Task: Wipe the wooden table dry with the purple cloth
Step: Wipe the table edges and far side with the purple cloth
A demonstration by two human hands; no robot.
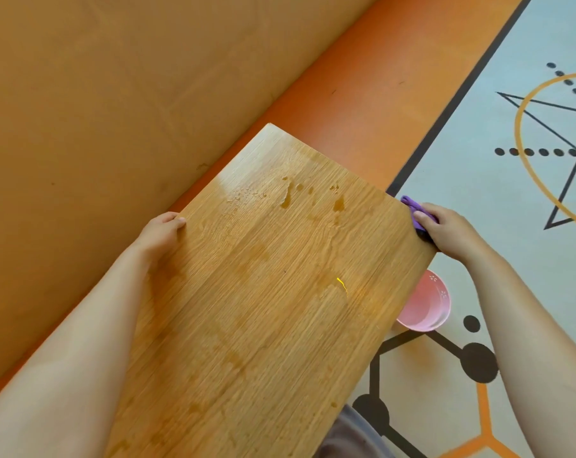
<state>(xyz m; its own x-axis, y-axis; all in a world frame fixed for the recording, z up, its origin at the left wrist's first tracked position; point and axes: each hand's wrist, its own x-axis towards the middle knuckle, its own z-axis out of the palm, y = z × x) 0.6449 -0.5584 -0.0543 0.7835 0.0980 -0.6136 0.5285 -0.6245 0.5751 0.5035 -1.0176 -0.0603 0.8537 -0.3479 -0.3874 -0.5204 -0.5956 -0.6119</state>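
Now, right hand (445, 228) clutching purple cloth (411, 206) at wooden table (280, 309) edge, left hand (162, 231) gripping opposite edge

Bright, warm, even light. A pale sheen of glare lies on the worktop (280, 292) near its far left edge, with one small yellow glint mid-surface. Shadows are faint and soft. Wide-angle stretching bends the frame edges; detail is slightly soft.

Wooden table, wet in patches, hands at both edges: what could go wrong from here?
The purple cloth is bunched in the right hand at the wooden table's edge, so a pass may smear the droplets rather than soak them. Water pushed off that edge could drip onto the rug by the pink bowl.
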